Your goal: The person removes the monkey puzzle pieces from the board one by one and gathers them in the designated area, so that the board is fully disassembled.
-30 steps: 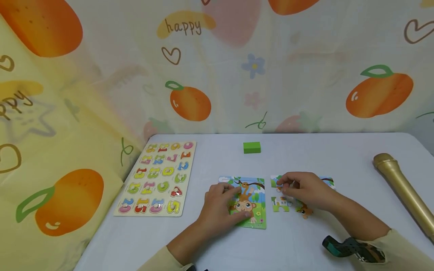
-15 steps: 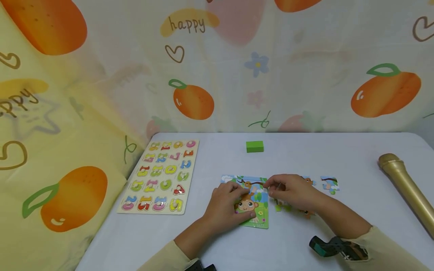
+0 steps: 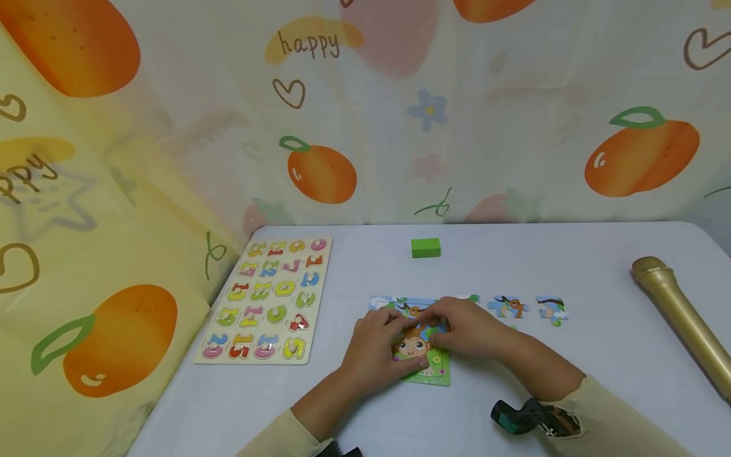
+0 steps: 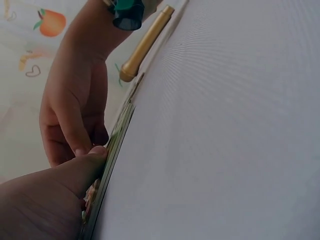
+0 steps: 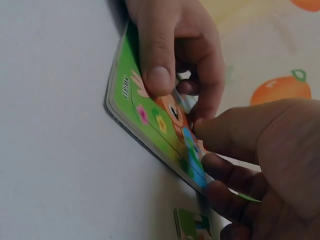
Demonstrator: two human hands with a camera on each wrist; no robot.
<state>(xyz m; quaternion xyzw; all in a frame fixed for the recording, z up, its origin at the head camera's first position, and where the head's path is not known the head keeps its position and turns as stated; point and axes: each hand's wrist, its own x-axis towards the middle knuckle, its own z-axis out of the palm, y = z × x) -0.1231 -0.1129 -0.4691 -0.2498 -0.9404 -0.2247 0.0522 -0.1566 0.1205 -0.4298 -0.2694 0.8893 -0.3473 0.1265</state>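
Observation:
A monkey jigsaw puzzle board (image 3: 436, 376) with a green lower edge lies on the white table. My left hand (image 3: 371, 349) rests across its left side; in the right wrist view its thumb (image 5: 160, 75) presses on the picture. Over the upper right of the board, my right hand (image 3: 471, 328) pinches a small puzzle piece (image 5: 201, 146), mostly hidden by the fingers. The fingertips of both hands come close together there. Loose puzzle pieces lie right of the board, among them one with a brown animal (image 3: 508, 306) and one with a branch (image 3: 551, 308).
A number puzzle board (image 3: 263, 301) lies at the table's left. Toward the back is a green block (image 3: 425, 247). A gold microphone (image 3: 679, 324) lies along the right side. Another loose piece (image 5: 192, 225) sits beside the board's edge in the right wrist view.
My right hand has moved left from the loose pieces to over the monkey board, bringing a piece along. More of the loose pieces show now. The left hand has stayed on the board.

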